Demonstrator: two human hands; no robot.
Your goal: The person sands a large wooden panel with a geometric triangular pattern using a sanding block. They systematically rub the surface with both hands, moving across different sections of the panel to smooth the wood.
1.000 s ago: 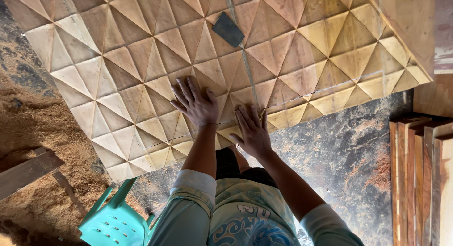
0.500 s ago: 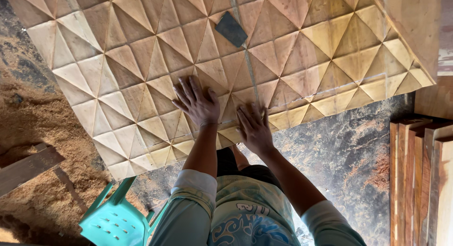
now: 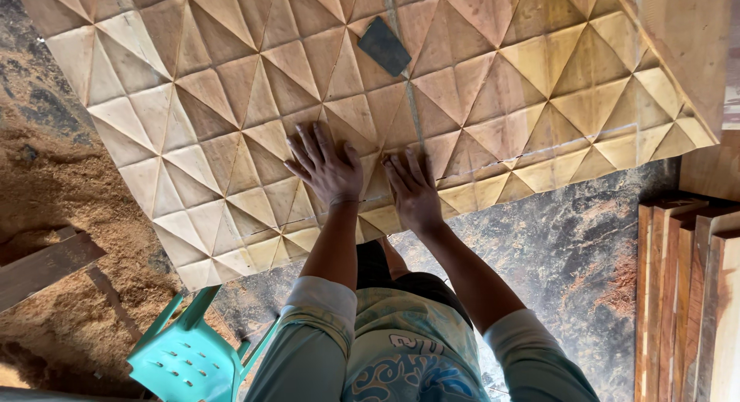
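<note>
Head view: left hand (image 3: pixel 325 169) spread flat, palm pressed on wooden panel (image 3: pixel 231 117) carved with pyramid facets. Right hand (image 3: pixel 415 192) at its 3 o'clock, also open and flat on the panel's near edge, holding nothing. Dark flat scraper (image 3: pixel 384 46) lies on the panel at 12 o'clock from the hands. Green plastic chair (image 3: pixel 189 359) at 7 o'clock; stacked planks (image 3: pixel 682 294) at 4 o'clock.

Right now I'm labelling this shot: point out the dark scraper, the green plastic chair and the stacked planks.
dark scraper (image 3: pixel 384 46), head view, middle of blade.
green plastic chair (image 3: pixel 189 365), head view, seat.
stacked planks (image 3: pixel 682 294), head view, top edges.
</note>
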